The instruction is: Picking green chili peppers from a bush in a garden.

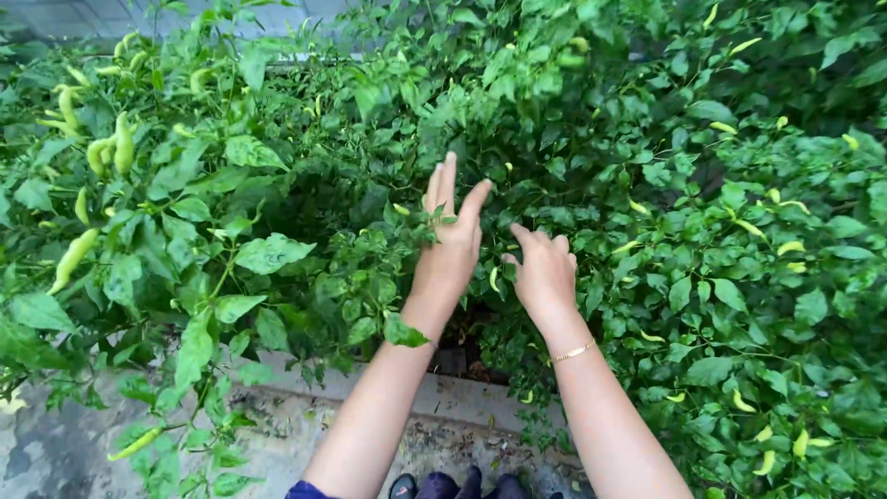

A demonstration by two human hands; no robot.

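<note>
Two hands: both mine, bare, pushed forward into a chilli bush.
Nearest ground: a concrete ledge (443, 407) runs below my forearms, with dark shoe tips just under them.
Right wrist: a thin gold bracelet (574, 351) sits on it.
Right hand (547, 273): fingers curled inward, closing near a small pale green chilli (494, 279) that hangs between my two hands; whether the tips already pinch its stem I cannot tell, the knuckles hide it.
Left hand (451, 248): fingers spread wide and straight, holding nothing, palm pressed against a leafy sprig (431, 222) to part the foliage.
Step in hand: by my judgement, I am clearing leaves with the left hand so the right can get at that small chilli.
Next move calls for: a firm pinch at the stem, not the fruit, and a short snap, with the left hand steadying the branch.
Farther off: long pale chillies (109, 152) hang upper left, well apart from my hands; small yellowish ones (790, 248) dot the bush on the right.
</note>
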